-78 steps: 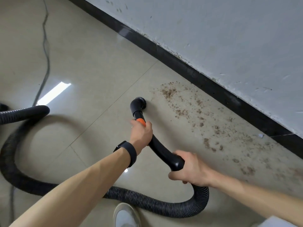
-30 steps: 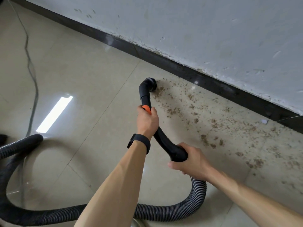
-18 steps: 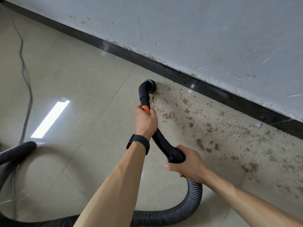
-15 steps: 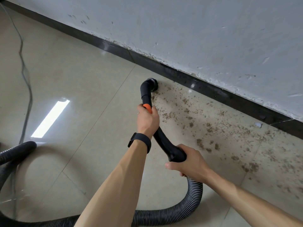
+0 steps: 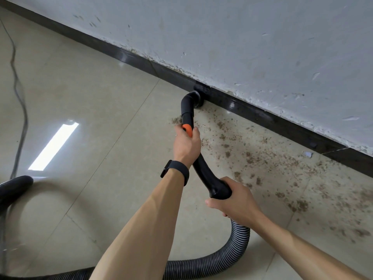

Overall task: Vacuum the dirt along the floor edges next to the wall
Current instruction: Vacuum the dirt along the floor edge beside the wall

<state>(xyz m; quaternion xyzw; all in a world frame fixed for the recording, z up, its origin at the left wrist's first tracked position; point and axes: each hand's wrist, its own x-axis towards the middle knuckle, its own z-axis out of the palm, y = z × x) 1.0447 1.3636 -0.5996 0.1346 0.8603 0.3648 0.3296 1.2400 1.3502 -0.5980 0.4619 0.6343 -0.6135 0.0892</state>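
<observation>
Against the black skirting board [image 5: 262, 116], the vacuum nozzle [image 5: 196, 98] touches the floor edge. The left hand [image 5: 186, 144] grips the tube [image 5: 201, 168] near its orange collar [image 5: 187, 128]; the right hand [image 5: 236, 203] grips the handle end [image 5: 220, 190]. Brown dirt [image 5: 252, 158] lies scattered to the right. A fast sweep could push crumbs away; the ribbed hose [image 5: 232, 251] may drag through them.

You've got nothing to read here: no text, brand or number shows on the hose [image 5: 238, 245], wristband [image 5: 177, 168] or wall [image 5: 242, 37].
</observation>
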